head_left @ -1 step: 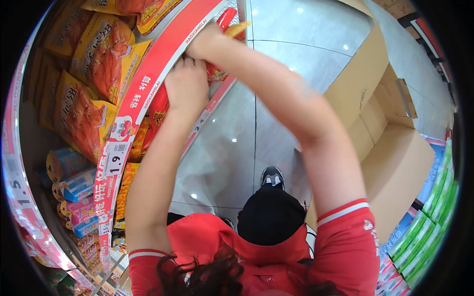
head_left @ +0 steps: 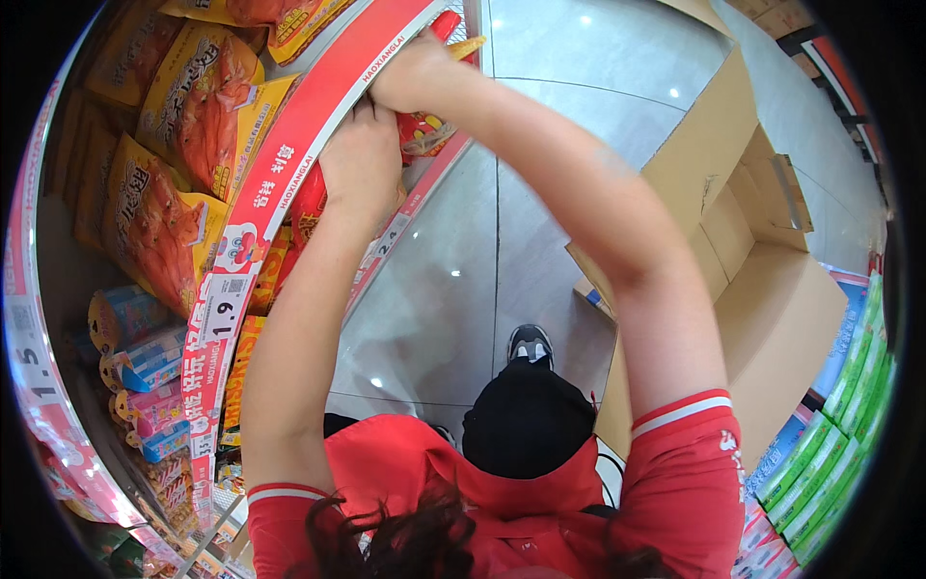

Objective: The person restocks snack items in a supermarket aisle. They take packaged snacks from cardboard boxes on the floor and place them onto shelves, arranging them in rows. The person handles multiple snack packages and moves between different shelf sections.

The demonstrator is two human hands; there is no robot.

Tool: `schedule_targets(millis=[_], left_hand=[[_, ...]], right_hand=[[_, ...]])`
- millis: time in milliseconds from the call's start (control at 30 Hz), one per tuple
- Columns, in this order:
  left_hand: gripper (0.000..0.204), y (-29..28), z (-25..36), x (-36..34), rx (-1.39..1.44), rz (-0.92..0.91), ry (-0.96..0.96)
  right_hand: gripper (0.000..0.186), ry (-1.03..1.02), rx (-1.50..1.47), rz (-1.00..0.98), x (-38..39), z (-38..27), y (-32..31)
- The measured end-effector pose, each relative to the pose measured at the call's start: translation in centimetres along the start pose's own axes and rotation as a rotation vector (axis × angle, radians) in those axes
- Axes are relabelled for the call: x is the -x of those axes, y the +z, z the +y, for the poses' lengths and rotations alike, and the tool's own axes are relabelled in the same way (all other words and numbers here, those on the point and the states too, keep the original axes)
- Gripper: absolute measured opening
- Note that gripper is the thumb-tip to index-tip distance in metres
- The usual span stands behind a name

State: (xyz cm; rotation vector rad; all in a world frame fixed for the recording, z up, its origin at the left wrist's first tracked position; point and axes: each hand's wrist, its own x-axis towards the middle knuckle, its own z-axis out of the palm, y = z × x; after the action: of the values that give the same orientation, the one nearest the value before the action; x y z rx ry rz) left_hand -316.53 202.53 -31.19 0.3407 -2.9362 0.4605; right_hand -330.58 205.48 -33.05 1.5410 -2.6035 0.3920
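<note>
Both arms reach under the red front strip (head_left: 318,116) of a shelf, onto the shelf below it. My left hand (head_left: 362,159) is beside red snack packets (head_left: 311,198), its fingers tucked behind the strip. Just beyond it, my right hand (head_left: 415,72) reaches in farther, and its fingers are hidden too. A red and yellow packet (head_left: 424,130) lies below my right wrist. Near that hand, the red and yellow ends of packets (head_left: 468,47) stick out by the wire side. Whether either hand holds a packet cannot be seen.
Large yellow food bags (head_left: 159,227) fill the upper shelf, with small blue and pink packs (head_left: 154,362) nearer me. On the right, an open cardboard box (head_left: 772,289) stands on the tiled floor (head_left: 424,318). Beyond it are stacked green packages (head_left: 830,454).
My right forearm and elbow have shifted slightly right. My left hand has moved a little left and up. The red and yellow packet below my right wrist shows more.
</note>
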Motion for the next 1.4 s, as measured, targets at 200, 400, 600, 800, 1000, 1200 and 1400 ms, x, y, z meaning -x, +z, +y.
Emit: schedule_targets(millis=[200,400,600,800,1000,1200,1400], left_hand=[[0.04,1.0,-1.0,-2.2,-0.246,0.012,-0.053],[0.044,-0.4,0.6,-0.4,0.11,0.184,-0.004],[0.048,-4.0,2.8,8.4,0.252,0.226,0.278],[0.058,-1.1,-3.3,10.4,-0.151,-0.031,0.364],[0.068,4.1,-9.1,6.7,0.327,-0.297,0.096],[0.065,2.7,-7.3,8.3,-0.087,-0.14,0.283],[0.059,3.4,-5.4,15.9,-0.357,-0.223,0.726]], right_hand=[[0.038,0.007,-0.309,0.357,11.1,3.5,-5.1],[0.096,0.379,-0.496,0.044,9.4,-1.7,-0.1],[0.108,0.511,-0.31,-0.214,3.1,-2.9,1.8],[0.114,0.445,-0.247,-0.136,6.2,-2.7,0.2],[0.096,0.394,-0.186,-0.144,10.5,-2.1,-1.2],[0.069,0.271,-0.18,-0.106,13.1,-3.0,-3.9],[0.044,0.065,-0.286,0.055,20.9,-5.1,-7.1]])
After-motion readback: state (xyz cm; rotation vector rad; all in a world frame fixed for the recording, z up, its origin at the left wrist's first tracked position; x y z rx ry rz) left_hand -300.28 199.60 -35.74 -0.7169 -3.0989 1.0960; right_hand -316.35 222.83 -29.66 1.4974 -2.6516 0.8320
